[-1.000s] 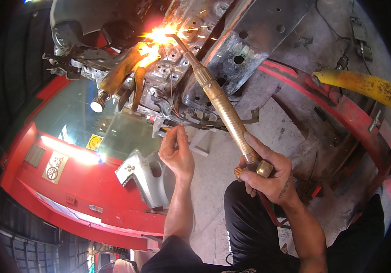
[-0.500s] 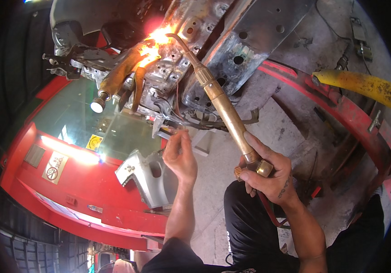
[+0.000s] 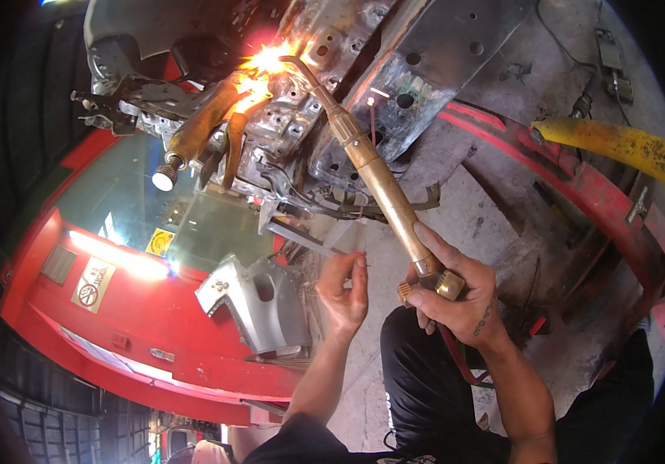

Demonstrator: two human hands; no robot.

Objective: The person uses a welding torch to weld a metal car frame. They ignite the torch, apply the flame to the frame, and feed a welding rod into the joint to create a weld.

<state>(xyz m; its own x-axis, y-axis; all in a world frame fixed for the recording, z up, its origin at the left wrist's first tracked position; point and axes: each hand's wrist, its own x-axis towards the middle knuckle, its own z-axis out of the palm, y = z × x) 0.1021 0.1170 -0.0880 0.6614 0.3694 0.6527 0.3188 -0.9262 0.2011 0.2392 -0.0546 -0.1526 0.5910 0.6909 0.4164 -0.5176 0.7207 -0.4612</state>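
My right hand (image 3: 460, 290) is closed around the valve end of a brass gas torch (image 3: 383, 182). Its bent tip reaches up to the metal car body part (image 3: 278, 124), where a bright flame and sparks flare. Near the flame a pair of locking pliers (image 3: 189, 139) grips the metal, its knurled screw toward me. My left hand (image 3: 344, 294) is pinched, left of the torch handle. A thin filler rod (image 3: 373, 124) rises from its fingers, faint along its middle, its upper end glowing right of the torch neck. A hose hangs below my right hand.
At left stands a red cabinet (image 3: 131, 325) with a glass top. A silver body panel (image 3: 259, 309) leans against it. A red curved frame (image 3: 572, 185) and a yellow arm (image 3: 607, 139) stand on the right. A dark holed panel (image 3: 425, 69) sits beside the work.
My left hand has moved right and slightly toward me, bringing the rod's glowing end away from the flame to the torch's right. The torch stays nearly still, its flame still burning.
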